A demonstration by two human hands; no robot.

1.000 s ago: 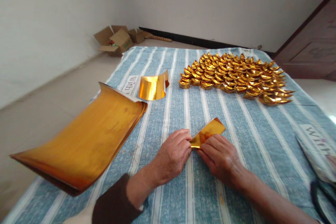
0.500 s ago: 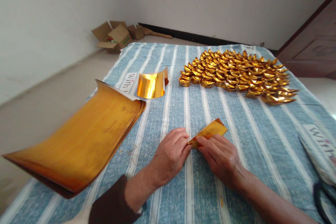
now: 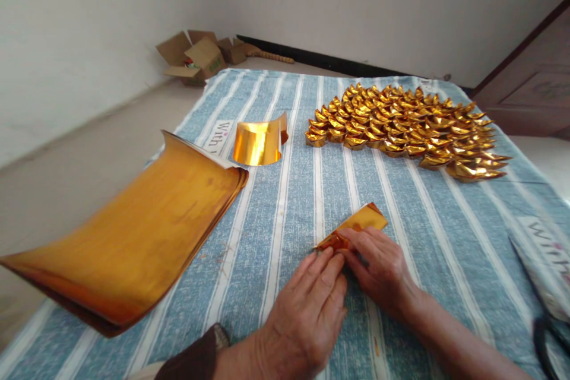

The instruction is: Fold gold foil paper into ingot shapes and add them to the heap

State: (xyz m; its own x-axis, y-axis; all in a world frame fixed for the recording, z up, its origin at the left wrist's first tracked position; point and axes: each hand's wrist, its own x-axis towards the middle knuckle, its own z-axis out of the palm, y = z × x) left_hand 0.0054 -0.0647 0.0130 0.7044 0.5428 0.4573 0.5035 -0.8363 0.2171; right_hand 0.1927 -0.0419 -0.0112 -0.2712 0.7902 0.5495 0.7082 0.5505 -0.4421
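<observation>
A folded strip of gold foil paper (image 3: pixel 361 222) lies on the blue striped cloth (image 3: pixel 285 208) in front of me. My right hand (image 3: pixel 378 270) presses its near end down with the fingers. My left hand (image 3: pixel 307 314) lies flat with its fingertips touching the same near end of the strip. To the left, a thick stack of gold foil sheets (image 3: pixel 129 243) curls up off the cloth's edge. A curled gold sheet (image 3: pixel 259 142) stands behind it.
Several folded gold paper ingots (image 3: pixel 409 127) are laid out in rows at the far right of the cloth. Open cardboard boxes (image 3: pixel 196 59) sit on the floor by the wall. Dark scissors (image 3: pixel 547 341) and a printed wrapper (image 3: pixel 543 255) lie at the right edge.
My left hand has drawn back toward me and flattened, fingertips still at the strip's near end. The right hand stays on the strip. The view has shifted slightly.
</observation>
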